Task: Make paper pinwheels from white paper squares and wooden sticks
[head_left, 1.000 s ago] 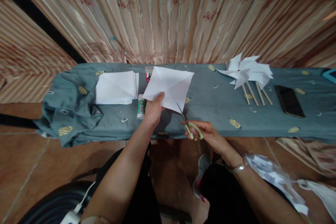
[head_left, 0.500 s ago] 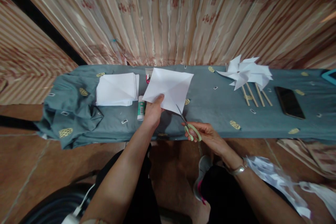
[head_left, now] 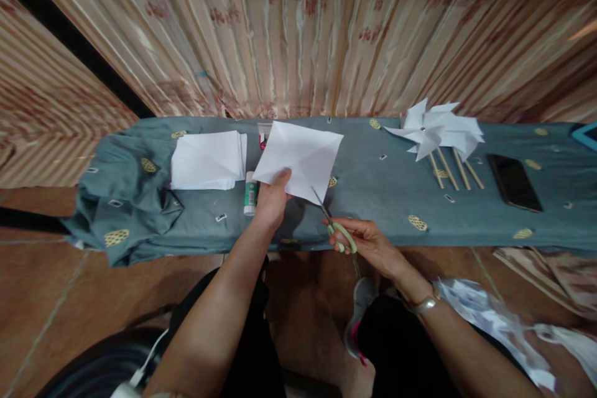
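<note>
A square sheet of white paper (head_left: 303, 152) with faint creases is gripped at its near left edge by my left hand (head_left: 274, 196), thumb on top. My right hand (head_left: 359, 236) holds a pair of scissors (head_left: 344, 236) with light green handles, its fingers through the loops. The blades lie at the paper's near right corner. Just left of the paper stand a green and white glue stick (head_left: 250, 194), lying on the cloth, and a small red and white box (head_left: 263, 138), partly covered by the sheet.
A stack of white paper (head_left: 208, 158) lies at the left of the cloth-covered table (head_left: 373, 199). Several paper pinwheels (head_left: 443, 127) on wooden sticks and a dark phone (head_left: 515, 181) lie at the right. A plastic bag with paper scraps (head_left: 494, 323) is below, right. A curtain (head_left: 298, 31) hangs behind.
Almost nothing differs. Both hands, the paper and the scissors keep nearly the same position, with the blades still at the paper's near right corner.
</note>
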### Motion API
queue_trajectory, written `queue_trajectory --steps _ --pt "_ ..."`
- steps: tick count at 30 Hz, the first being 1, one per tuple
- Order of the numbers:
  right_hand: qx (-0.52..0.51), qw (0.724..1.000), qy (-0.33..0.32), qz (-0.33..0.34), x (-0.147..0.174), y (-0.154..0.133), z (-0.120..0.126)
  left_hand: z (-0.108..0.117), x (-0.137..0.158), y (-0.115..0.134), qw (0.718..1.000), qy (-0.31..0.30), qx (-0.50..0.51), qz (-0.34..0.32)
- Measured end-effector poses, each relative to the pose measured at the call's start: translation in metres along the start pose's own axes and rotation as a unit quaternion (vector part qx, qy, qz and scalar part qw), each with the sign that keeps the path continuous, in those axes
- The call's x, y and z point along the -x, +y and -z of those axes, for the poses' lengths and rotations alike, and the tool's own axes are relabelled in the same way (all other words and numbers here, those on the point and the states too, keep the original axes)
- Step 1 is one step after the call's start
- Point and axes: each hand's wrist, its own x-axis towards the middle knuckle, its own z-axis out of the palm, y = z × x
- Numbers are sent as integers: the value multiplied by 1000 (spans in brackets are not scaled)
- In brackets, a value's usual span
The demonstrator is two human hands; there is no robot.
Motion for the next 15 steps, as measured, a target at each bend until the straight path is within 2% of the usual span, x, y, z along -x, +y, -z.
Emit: queue_trajectory --steps 15 --pt "-15 1000 5 14 -2 3 0 -1 2 4 1000 21 -8 12"
